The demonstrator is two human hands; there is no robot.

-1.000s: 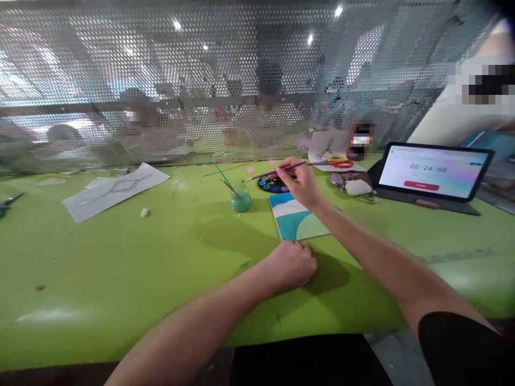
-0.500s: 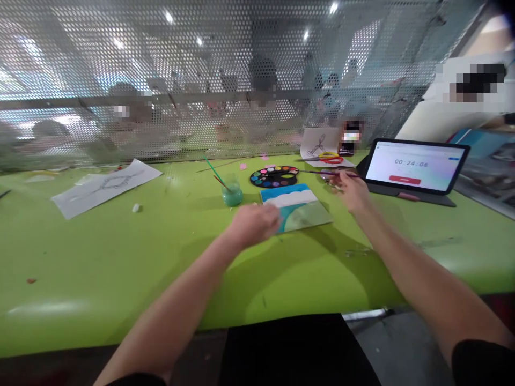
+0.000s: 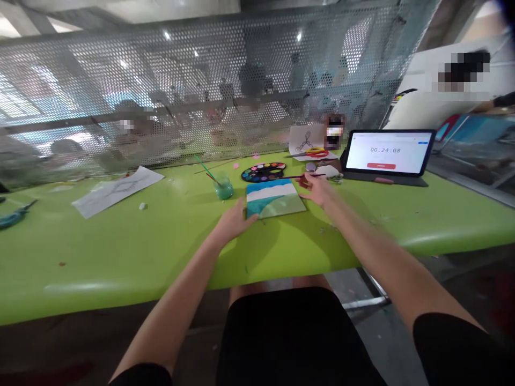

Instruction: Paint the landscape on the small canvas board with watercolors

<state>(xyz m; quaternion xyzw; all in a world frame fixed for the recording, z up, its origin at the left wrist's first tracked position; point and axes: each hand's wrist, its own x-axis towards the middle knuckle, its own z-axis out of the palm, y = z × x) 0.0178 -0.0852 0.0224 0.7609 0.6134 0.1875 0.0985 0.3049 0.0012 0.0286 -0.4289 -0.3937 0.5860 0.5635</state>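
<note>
A small painted canvas (image 3: 276,197), with blue, white, teal and pale green bands, lies flat on the table. My left hand (image 3: 234,221) holds its near left corner, thumb along the front edge and fingers at the left side. Between the fingers of my right hand (image 3: 316,188) is a thin dark paintbrush (image 3: 295,176), its tip pointing left over the canvas's far side; the lower fingers are close to the right edge. Behind the canvas lies a black paint palette (image 3: 263,173) with several coloured wells. A jar of greenish water (image 3: 223,190) with brushes in it stands to the left.
On the right a tablet (image 3: 388,155) displays a timer. Scissors (image 3: 317,153) and a drawing sheet (image 3: 300,140) lie near a phone (image 3: 333,131) at the back. Another drawing (image 3: 116,192) is on the left. A perforated metal screen (image 3: 193,102) borders the green table; a person (image 3: 430,110) is beyond.
My left hand has come down from above the canvas to its near left corner. My right hand, still with the brush, has moved closer to the canvas's right edge. The view has shifted.
</note>
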